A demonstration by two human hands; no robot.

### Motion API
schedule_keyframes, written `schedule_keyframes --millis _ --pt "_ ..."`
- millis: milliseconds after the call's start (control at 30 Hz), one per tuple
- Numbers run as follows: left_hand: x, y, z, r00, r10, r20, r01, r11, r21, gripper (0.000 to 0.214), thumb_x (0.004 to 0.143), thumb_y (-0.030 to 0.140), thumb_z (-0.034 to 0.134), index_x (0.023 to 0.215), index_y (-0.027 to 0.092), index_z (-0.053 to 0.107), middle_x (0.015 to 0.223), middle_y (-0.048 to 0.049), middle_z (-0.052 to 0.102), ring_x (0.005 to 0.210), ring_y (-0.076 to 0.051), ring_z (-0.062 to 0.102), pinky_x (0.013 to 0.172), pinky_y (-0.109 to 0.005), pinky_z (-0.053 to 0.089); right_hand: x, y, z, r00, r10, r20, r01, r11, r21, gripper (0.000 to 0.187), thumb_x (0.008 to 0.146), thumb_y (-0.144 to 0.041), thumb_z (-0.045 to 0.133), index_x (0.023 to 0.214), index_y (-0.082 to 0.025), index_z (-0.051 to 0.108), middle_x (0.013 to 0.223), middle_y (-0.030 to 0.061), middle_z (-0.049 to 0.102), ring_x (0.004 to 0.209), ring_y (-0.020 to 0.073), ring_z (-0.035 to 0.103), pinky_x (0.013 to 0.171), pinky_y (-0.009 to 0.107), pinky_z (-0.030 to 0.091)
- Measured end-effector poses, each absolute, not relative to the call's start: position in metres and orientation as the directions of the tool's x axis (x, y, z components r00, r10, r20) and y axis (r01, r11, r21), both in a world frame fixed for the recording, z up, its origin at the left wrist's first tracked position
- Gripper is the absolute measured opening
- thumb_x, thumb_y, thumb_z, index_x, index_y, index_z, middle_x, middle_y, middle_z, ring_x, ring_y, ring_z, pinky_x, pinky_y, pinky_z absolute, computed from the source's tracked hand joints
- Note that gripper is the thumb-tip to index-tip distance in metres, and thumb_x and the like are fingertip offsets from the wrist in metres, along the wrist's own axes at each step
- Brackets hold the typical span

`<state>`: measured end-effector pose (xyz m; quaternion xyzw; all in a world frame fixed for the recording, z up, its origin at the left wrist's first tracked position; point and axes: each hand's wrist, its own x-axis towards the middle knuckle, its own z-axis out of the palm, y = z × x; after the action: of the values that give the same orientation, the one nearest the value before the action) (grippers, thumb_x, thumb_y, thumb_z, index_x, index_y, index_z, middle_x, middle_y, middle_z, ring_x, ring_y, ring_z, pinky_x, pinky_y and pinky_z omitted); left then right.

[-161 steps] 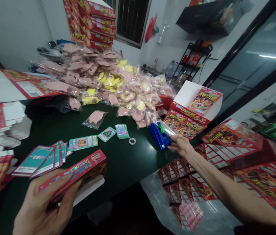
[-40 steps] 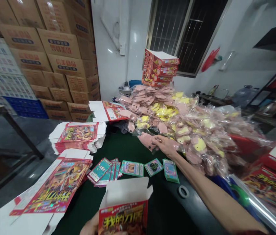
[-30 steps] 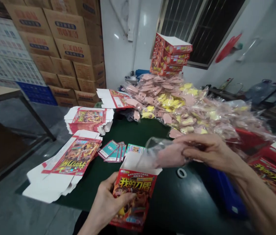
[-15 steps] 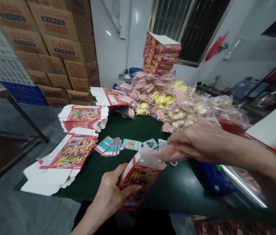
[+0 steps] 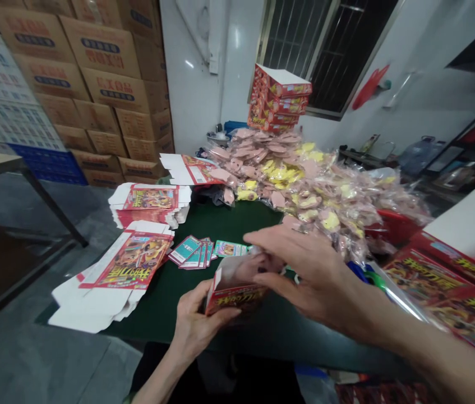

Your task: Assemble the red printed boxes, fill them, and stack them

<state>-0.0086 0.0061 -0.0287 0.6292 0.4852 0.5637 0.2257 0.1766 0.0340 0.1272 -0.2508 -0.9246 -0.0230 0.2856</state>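
Above the table (image 5: 237,221), left hand (image 5: 201,322) gripping carton (image 5: 237,293), right fingers (image 5: 287,242) spread

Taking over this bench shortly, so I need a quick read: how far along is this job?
Done: assembled red boxes sit at the right, with more stacked behind the heap. In hand: the left hand grips an open red box, the right hand at its mouth. Remaining: a large heap of bagged pink and yellow items and flat box blanks.
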Motion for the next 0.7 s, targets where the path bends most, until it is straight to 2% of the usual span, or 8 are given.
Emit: schedule_keyframes --millis 67,133,233,300,367,500,633,700 --pt "-0.012 0.005 -0.033 -0.142 0.850 0.507 0.373 -0.428 0.823 0.034 0.059 0.038 0.081 0.082 0.017 0.068 0.063 0.0036 0.066 0.054 -0.012 0.057 0.053 -0.020 0.046 0.178 0.030 0.107 -0.639 0.399 0.658 0.479 0.875 -0.066 0.037 0.086 -0.012 0.054 0.122 -0.019 0.049 0.103 0.0058 0.066 0.092 0.0145 0.061 0.076 0.025 0.050" --pt "-0.014 0.003 -0.037 -0.106 0.875 0.472 0.339 -0.414 0.845 0.034 0.058 0.037 0.081 0.082 0.017 0.068 0.064 0.0030 0.066 0.055 -0.012 0.057 0.053 -0.021 0.047 0.174 0.029 0.085 -0.569 0.346 0.746 0.463 0.885 -0.058 0.039 0.088 -0.009 0.051 0.125 -0.017 0.046 0.096 0.0052 0.066 0.087 0.0137 0.061 0.076 0.025 0.052" --pt "-0.016 0.003 -0.044 -0.056 0.932 0.358 0.204 -0.341 0.918 0.038 0.062 0.035 0.079 0.093 0.016 0.067 0.074 0.0007 0.069 0.061 -0.014 0.060 0.057 -0.023 0.049 0.161 0.030 0.059 -0.585 0.234 0.777 0.353 0.935 -0.016 0.034 0.087 -0.005 0.047 0.120 -0.012 0.049 0.099 0.0094 0.065 0.096 0.0175 0.059 0.085 0.033 0.052" --pt "-0.017 0.002 -0.047 -0.064 0.946 0.317 0.144 -0.305 0.941 0.038 0.064 0.033 0.078 0.095 0.016 0.066 0.078 -0.0004 0.070 0.063 -0.014 0.061 0.058 -0.023 0.050 0.153 0.029 0.050 -0.577 0.200 0.792 0.351 0.936 0.019 0.030 0.084 -0.003 0.050 0.113 -0.009 0.054 0.108 0.0143 0.062 0.107 0.0234 0.054 0.090 0.041 0.050" --pt "-0.017 0.001 -0.048 -0.074 0.948 0.310 0.130 -0.299 0.945 0.034 0.064 0.031 0.078 0.092 0.016 0.067 0.077 -0.0003 0.069 0.062 -0.014 0.060 0.057 -0.023 0.050 0.149 0.027 0.045 -0.519 0.227 0.824 0.427 0.904 0.020 0.029 0.081 -0.001 0.054 0.108 -0.008 0.057 0.106 0.0156 0.061 0.107 0.0262 0.053 0.087 0.043 0.049" --pt "-0.017 -0.001 -0.042 -0.072 0.935 0.348 0.141 -0.336 0.931 0.029 0.064 0.029 0.077 0.087 0.016 0.067 0.071 0.0010 0.067 0.058 -0.013 0.059 0.053 -0.021 0.049 0.148 0.019 0.032 -0.503 0.255 0.826 0.450 0.893 -0.001 0.026 0.080 -0.002 0.055 0.106 -0.007 0.059 0.091 0.0118 0.064 0.092 0.0224 0.056 0.078 0.038 0.051" --pt "-0.020 -0.005 -0.035 -0.122 0.835 0.536 0.351 -0.469 0.811 0.015 0.067 0.028 0.073 0.072 0.016 0.066 0.063 0.0018 0.065 0.051 -0.011 0.058 0.048 -0.019 0.046 0.140 0.010 0.018 -0.527 0.356 0.771 0.520 0.853 -0.039 0.023 0.084 -0.012 0.056 0.106 -0.010 0.061 0.097 0.0107 0.067 0.094 0.0237 0.057 0.080 0.040 0.048" --pt "-0.022 -0.007 -0.037 -0.119 0.777 0.618 0.439 -0.517 0.735 0.012 0.071 0.027 0.069 0.068 0.016 0.064 0.063 0.0015 0.065 0.051 -0.011 0.058 0.048 -0.019 0.046 0.135 0.003 0.016 -0.520 0.361 0.775 0.510 0.858 -0.058 0.024 0.083 -0.013 0.056 0.107 -0.010 0.061 0.099 0.0101 0.067 0.096 0.0234 0.057 0.084 0.040 0.048"
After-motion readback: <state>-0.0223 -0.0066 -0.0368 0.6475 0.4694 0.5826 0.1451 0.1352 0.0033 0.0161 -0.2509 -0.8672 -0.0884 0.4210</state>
